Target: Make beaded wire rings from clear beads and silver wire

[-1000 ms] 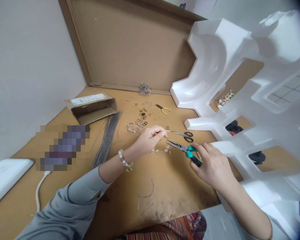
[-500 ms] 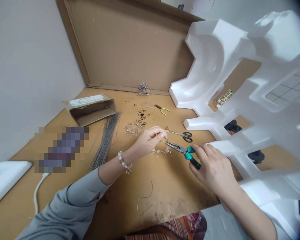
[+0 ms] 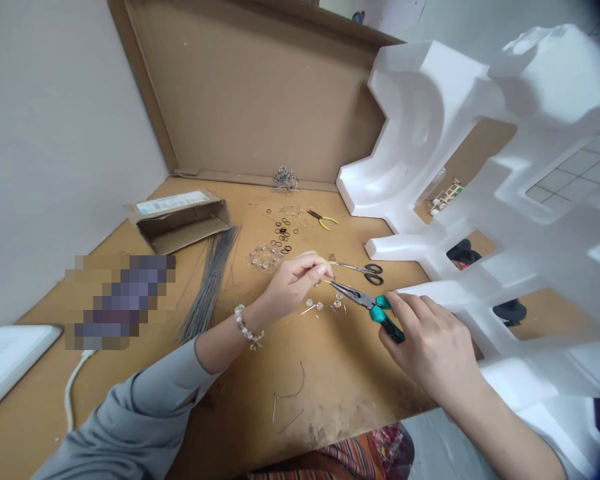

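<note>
My left hand (image 3: 300, 279) pinches a thin wire (image 3: 326, 281) between thumb and fingers. In my right hand (image 3: 430, 333) are long-nose pliers (image 3: 364, 301) with teal and black handles, their tips at the wire close to my left fingertips. Whether the jaws bite the wire is too small to tell. Just below hangs or lies a short beaded wire strand (image 3: 320, 306) with clear beads; its link to the held wire is unclear. Black-handled scissors (image 3: 373, 272) lie beyond the pliers. A ring of clear beads (image 3: 264, 257) rests beyond my left hand.
A bundle of straight grey wires (image 3: 207, 287) lies left, by an open cardboard box (image 3: 183, 223). Farther back are small dark rings (image 3: 283, 231), yellow-handled pliers (image 3: 323, 219) and a wire tangle (image 3: 285, 179). White foam packing (image 3: 410, 133) stands right. Loose wire pieces (image 3: 290, 397) lie near the front edge.
The beaded strand has shifted slightly, its beads now a little to the right. Both hands keep nearly the same place, with the plier tips still by the left fingertips.
</note>
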